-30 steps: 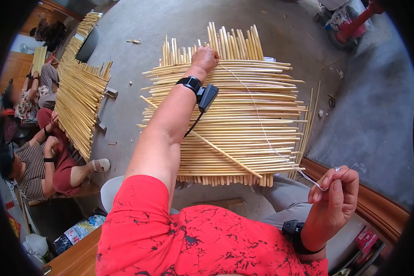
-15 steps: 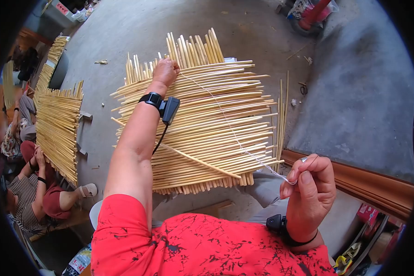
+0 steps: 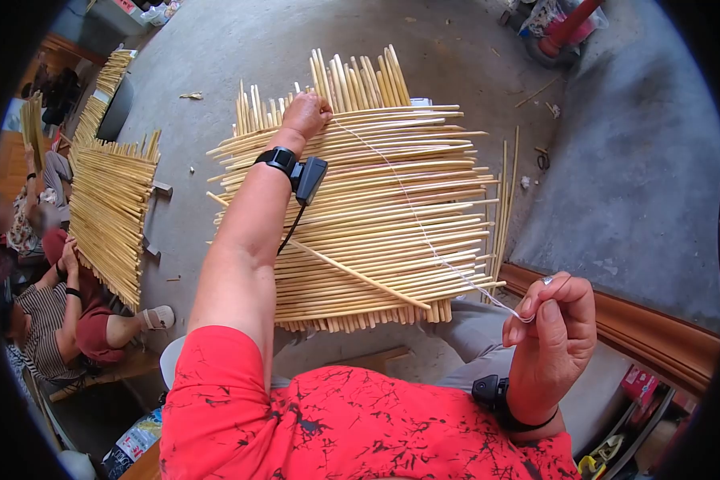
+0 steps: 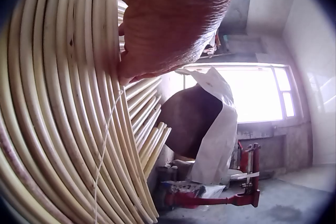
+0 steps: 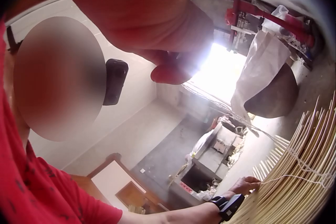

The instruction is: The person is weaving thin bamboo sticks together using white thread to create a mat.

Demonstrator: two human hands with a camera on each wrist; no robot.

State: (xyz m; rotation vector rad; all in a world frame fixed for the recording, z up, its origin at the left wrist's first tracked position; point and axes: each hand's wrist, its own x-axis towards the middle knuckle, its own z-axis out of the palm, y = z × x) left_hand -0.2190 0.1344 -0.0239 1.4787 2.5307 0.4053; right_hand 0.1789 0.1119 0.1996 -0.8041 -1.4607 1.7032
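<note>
A panel of pale, peeled sticks (image 3: 392, 200), laid side by side, lies in front of me, with more sticks (image 3: 360, 80) crossing underneath and jutting out at the far side. My left hand (image 3: 306, 114) grips the panel's far edge, its fingertips curled over the outermost stick (image 4: 113, 35). From those fingertips a white thread (image 3: 406, 196) runs slantwise across the panel to my right hand (image 3: 554, 336). There, the thumb and forefinger pinch the thread, raised beside the near right corner. One loose stick (image 3: 360, 274) lies diagonally on top, partly hidden under my left forearm.
At the left, another person (image 3: 48, 320) sits by a second stick panel (image 3: 112, 216). Several loose sticks (image 3: 504, 208) lie right of my panel, near scissors (image 3: 543, 159) on the floor. A brown wooden edge (image 3: 640, 328) runs along the right.
The head view has swung right, then slightly back. Both my hands keep their places against the panel. The seated person at left has brought the raised hand to their panel.
</note>
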